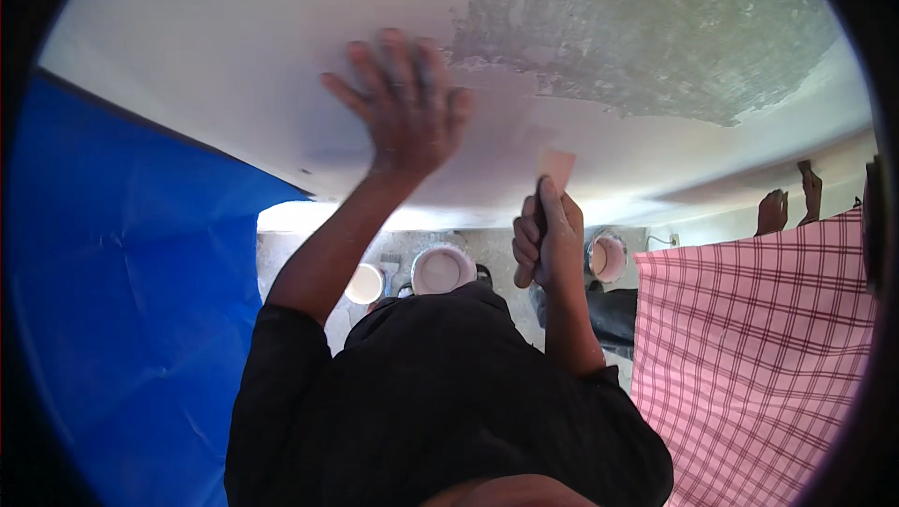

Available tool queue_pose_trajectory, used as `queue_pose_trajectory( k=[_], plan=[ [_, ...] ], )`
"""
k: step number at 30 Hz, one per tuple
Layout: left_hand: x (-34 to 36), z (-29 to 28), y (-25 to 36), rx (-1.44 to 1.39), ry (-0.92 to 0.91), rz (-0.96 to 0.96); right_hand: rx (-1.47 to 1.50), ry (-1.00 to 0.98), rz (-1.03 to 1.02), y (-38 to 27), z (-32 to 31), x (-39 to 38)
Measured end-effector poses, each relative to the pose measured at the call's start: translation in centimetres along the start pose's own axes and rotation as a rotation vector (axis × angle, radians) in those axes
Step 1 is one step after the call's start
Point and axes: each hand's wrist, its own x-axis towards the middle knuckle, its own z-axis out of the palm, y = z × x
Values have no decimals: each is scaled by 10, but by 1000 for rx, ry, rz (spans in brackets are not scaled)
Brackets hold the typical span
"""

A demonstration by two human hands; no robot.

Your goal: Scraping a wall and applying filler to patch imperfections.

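Note:
My left hand (pixel 403 109) is raised against the pale wall (pixel 253 48), its fingers spread and slightly blurred; it holds nothing. To its upper right, a rough grey-green patch (pixel 637 29) with ragged edges shows on the wall. My right hand (pixel 554 235) is closed round the handle of a putty knife (pixel 556 168), whose flat, light-coloured blade points up toward the wall below the patch. Whether the blade touches the wall I cannot tell.
On the floor stand a white bucket (pixel 443 269), a smaller pale container (pixel 365 283) beside a brush (pixel 390 262), and another bucket (pixel 607 256). A blue sheet (pixel 131 301) hangs at left. At right, a pink checked cloth (pixel 758 348) hangs near another person's hands (pixel 773 212).

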Motion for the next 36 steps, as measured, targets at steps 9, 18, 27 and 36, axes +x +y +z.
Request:
queue_pose_trajectory(
  k=[9, 18, 27, 36],
  plan=[
    [-20, 22, 96, -53, -335, 278, -158, 90, -86, -44, -86, -2],
    [-46, -21, 19, 9, -169, -219, -1116, -231, -703, -96, -70, 30],
    [-30, -64, 23, 2, -403, -324, -1548, -123, -848, -118, 1, 47],
    [-24, -80, 20, -117, -472, -353, -1558, -116, -879, -127, 18, 34]
  ],
)
